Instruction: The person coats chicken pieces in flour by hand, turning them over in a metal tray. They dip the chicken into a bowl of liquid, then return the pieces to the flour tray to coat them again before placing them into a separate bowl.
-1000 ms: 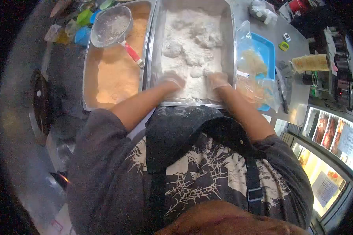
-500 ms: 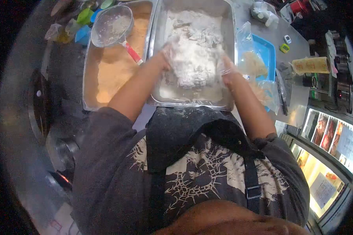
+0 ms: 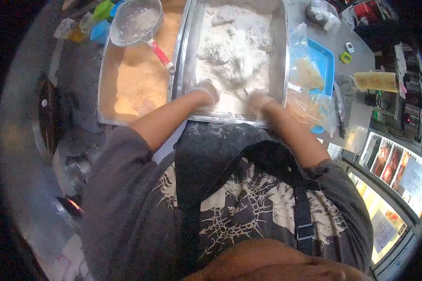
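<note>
Straight ahead, a deep metal tray (image 3: pixel 187 70) holds white flour-like powder (image 3: pixel 229 100) with floury lumpy pieces (image 3: pixel 237 51) heaped in its middle and far part. My left hand (image 3: pixel 207 91), in a thin clear glove dusted white, is low in the powder at the near left of the tray. At the near right my right hand (image 3: pixel 260 104), gloved the same way, is smeared by motion. The fingers of both hands are blurred or hidden, so whether they grip any of the powder or pieces does not show.
To the left stands another metal tray of orange-tan powder (image 3: pixel 143 84), with a red-handled sieve (image 3: pixel 136 23) across its far end. On the right, plastic bags (image 3: pixel 307 75) lie over a blue tray (image 3: pixel 330 65). A small timer (image 3: pixel 345 57) and a yellowish roll (image 3: pixel 375 80) sit farther right.
Both hands have come nearer to me, from the sides of the heap down to the near end of the tray. The floury heap now shows uncovered between and beyond them.
</note>
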The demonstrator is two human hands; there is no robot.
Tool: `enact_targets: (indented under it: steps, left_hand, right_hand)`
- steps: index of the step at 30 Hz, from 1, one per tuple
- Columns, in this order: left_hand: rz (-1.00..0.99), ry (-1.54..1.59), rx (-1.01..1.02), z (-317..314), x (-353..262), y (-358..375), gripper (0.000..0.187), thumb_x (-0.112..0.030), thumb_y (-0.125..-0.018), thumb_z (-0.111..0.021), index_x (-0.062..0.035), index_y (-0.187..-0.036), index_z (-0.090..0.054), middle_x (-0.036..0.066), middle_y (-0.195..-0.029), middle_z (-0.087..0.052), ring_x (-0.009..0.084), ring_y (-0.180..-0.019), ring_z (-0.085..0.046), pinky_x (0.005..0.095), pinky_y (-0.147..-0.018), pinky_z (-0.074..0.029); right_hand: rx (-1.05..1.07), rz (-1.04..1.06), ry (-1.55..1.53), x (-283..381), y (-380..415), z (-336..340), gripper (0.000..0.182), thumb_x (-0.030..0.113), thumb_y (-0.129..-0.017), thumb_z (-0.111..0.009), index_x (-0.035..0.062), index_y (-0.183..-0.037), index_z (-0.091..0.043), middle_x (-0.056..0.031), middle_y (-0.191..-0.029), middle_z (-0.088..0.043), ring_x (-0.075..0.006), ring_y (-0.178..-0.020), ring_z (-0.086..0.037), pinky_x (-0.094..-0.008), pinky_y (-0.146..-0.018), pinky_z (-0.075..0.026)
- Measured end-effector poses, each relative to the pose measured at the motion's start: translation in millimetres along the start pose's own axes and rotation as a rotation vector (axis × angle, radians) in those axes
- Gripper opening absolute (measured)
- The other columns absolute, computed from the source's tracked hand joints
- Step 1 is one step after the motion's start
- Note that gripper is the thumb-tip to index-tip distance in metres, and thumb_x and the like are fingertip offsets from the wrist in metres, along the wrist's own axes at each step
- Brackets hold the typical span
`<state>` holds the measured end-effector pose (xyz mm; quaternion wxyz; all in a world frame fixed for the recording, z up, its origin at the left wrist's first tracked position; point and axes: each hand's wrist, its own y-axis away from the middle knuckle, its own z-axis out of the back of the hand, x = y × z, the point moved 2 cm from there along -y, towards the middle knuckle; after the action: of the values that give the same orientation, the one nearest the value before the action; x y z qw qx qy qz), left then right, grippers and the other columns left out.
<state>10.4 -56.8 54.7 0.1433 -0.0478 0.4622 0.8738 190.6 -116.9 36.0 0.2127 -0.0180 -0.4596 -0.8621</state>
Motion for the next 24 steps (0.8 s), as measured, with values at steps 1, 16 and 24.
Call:
enact_targets:
  steps: [1,16,24]
  left_hand:
    - [-0.031,0.002,0.064,-2,-3,0,0.040,-0.029,-0.086,-0.053,-0.0026,-0.113,-0.064,0.020,-0.127,-0.055,0.0306,-0.112,-0.056,0.0399,-0.093,-0.045]
    - [-0.064,1.193,0.507,28,3,-12,0.052,-0.035,-0.087,-0.062,-0.0127,-0.132,-0.050,0.019,-0.140,-0.038,0.0308,-0.109,-0.054,0.0418,-0.087,-0.051]
    - [-0.062,0.077,-0.421,125,-26,-106,0.046,-0.031,-0.088,-0.050,-0.0024,-0.123,-0.055,0.019,-0.124,-0.052,0.0278,-0.100,-0.056,0.0419,-0.085,-0.048]
  right_hand:
    - [0.015,0.035,0.009,4,-9,-7,0.016,0.019,-0.072,-0.068,0.0040,-0.079,-0.068,-0.0157,-0.077,-0.066,-0.0238,-0.074,-0.065,-0.0368,-0.066,-0.052]
    - [-0.161,-0.159,-1.393,-10,18,36,0.040,0.026,-0.085,-0.063,0.0005,-0.115,-0.059,-0.0172,-0.121,-0.057,-0.0227,-0.108,-0.053,-0.0358,-0.091,-0.044]
    - [-0.449,-0.152,-0.025,-68,-28,141,0.028,0.033,-0.083,-0.057,0.0160,-0.102,-0.068,-0.0095,-0.103,-0.067,-0.0247,-0.085,-0.064,-0.0373,-0.074,-0.051]
